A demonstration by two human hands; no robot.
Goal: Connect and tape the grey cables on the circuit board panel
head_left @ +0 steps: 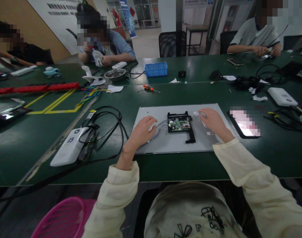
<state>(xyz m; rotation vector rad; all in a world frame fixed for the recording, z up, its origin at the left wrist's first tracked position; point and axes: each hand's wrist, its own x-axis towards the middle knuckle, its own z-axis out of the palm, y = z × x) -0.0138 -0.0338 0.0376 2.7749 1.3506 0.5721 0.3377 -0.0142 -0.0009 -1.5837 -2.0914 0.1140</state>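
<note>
A grey flat panel (pixel 175 142) lies face down on the green table in front of me. At its middle sits a black bracket holding a small green circuit board (pixel 179 124). My left hand (pixel 142 130) rests on the panel's left part, fingers curled over thin grey wires (pixel 158 127) that run to the board. My right hand (pixel 212 120) rests on the panel to the right of the board, fingertips pressed on a small white tape piece (pixel 196 113) near the top edge.
A lit phone (pixel 243 124) lies right of the panel. A white box with black cables (pixel 71 145) lies to the left. An orange screwdriver (pixel 149 88), a blue bin (pixel 155 69) and a metal bowl (pixel 115 74) lie farther back. Other people work across the table. A pink basket (pixel 61 218) stands below.
</note>
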